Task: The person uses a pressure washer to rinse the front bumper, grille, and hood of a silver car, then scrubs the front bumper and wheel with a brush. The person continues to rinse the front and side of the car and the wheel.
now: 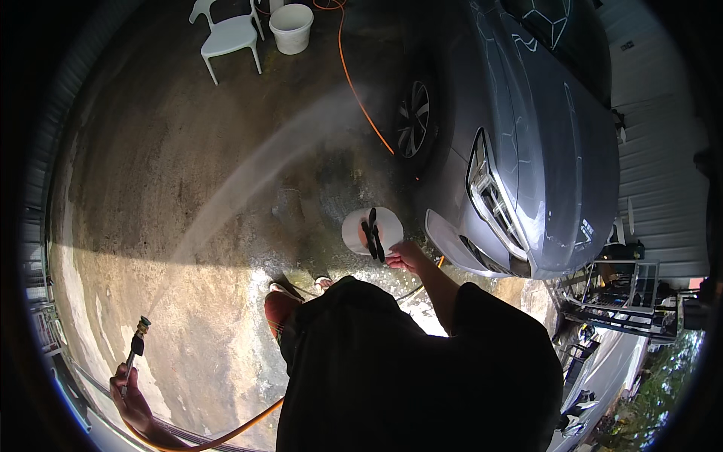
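At the lower left, my left hand [133, 398] grips a pressure-washer spray wand [137, 344]. A fan of water leaves its nozzle and arcs across towards the front wheel [415, 120] of a grey car [570, 152]. An orange hose [248, 427] curves from beside that hand to my dark clothing. My right hand [405, 257] holds the rim of a white bucket [352, 230], close to the car's front bumper [446, 234]. Several black-handled tools, likely brushes [371, 234], stick out of the bucket. Something pinkish shows inside it, too unclear to name.
A white plastic chair [230, 37] and another white bucket [291, 28] stand at the far side. Another stretch of orange hose [357, 96] runs over the wet concrete floor [186, 141] towards the wheel. A metal-framed rack [621, 294] stands beyond the car's front.
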The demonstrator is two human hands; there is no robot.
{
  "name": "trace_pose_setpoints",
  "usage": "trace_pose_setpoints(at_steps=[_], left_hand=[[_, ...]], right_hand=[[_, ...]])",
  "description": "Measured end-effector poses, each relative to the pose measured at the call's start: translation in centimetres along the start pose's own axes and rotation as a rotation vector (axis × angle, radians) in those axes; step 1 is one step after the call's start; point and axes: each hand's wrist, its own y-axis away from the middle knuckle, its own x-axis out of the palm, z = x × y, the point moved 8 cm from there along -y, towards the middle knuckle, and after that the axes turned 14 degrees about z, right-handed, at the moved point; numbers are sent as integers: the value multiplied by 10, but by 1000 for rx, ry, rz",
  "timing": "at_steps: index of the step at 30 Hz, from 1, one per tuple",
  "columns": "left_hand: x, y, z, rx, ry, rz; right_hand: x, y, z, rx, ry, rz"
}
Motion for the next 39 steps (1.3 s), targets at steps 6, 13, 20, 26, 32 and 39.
trace_pose_setpoints(at_steps=[6,13,20,26,32,39], left_hand=[[-131,-227,14,-107,-39,225],[-207,-653,-27,-108,9,457],[-92,-1044,-113,-2,-124,873],[94,-1273,-169,128,-269,1021],[251,-1416,-202,246,-311,1134],[442,-1507,-200,382,-357,1449]], right_hand=[[80,-71,62,-105,-148,-115],[198,-98,97,-188,-414,-330],[291,-123,91,-216,-702,-569],[339,-184,138,-286,-805,-571],[368,-225,218,-328,-969,-678],[397,-265,305,-417,-1103,-746]])
